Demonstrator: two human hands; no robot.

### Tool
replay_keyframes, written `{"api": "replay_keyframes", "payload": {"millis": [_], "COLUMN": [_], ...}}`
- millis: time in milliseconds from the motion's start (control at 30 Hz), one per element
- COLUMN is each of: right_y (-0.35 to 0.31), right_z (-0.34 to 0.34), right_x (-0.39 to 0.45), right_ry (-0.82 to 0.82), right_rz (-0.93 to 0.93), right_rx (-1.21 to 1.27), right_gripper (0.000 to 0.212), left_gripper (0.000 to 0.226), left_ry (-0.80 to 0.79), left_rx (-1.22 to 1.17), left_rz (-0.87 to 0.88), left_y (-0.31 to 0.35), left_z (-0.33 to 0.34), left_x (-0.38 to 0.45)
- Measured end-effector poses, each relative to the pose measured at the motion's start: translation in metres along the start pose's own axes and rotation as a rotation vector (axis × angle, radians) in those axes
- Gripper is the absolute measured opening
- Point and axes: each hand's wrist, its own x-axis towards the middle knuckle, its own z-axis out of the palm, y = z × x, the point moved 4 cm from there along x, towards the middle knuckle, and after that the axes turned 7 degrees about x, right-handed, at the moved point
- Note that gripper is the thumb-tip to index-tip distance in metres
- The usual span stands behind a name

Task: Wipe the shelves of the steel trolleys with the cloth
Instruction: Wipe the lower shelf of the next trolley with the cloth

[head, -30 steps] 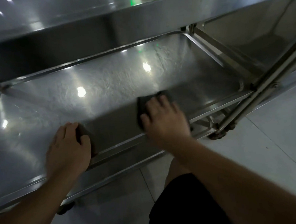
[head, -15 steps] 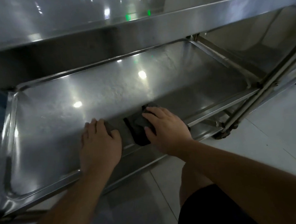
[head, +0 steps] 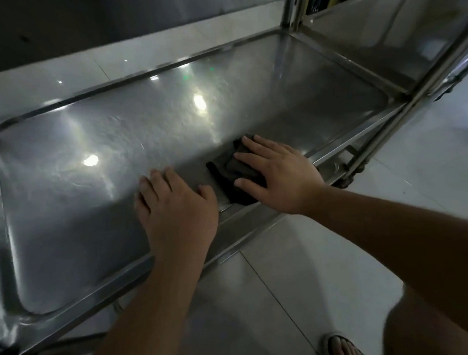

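A dark cloth [head: 234, 177] lies crumpled on the lower steel shelf [head: 114, 147] of a trolley, near its front rim. My right hand [head: 278, 175] presses flat on the cloth with spread fingers. My left hand [head: 175, 209] rests palm down on the bare shelf just left of the cloth, fingers straight, holding nothing. The shelf surface shines with light reflections and wipe marks.
An upper shelf [head: 160, 13] overhangs the lower one. A second trolley's shelf [head: 399, 27] stands at the right, with a slanted steel post [head: 425, 80] between them. Pale floor tiles [head: 394, 193] lie in front, with my sandalled foot [head: 340, 348] at the bottom.
My left hand slid right along the shelf towards the cloth and now lies flat on bare steel. My right hand stayed on the cloth. The view dropped lower.
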Motion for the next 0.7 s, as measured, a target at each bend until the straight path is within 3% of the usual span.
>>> {"api": "replay_keyframes", "payload": {"millis": [400, 567, 700], "right_y": [-0.001, -0.001, 0.002], "right_z": [0.003, 0.002, 0.006], "right_x": [-0.004, -0.01, -0.02], "right_ry": [0.182, 0.207, 0.372], "right_rz": [-0.069, -0.241, -0.397], "right_rx": [0.02, -0.01, 0.059], "right_gripper": [0.067, 0.068, 0.048], "left_gripper": [0.084, 0.079, 0.069], "left_ry": [0.05, 0.057, 0.013], "left_rx": [0.092, 0.039, 0.03], "left_rz": [0.012, 0.003, -0.006], "left_y": [-0.006, -0.01, -0.012], "left_z": [0.008, 0.008, 0.003], "left_x": [0.009, 0.011, 0.014]}}
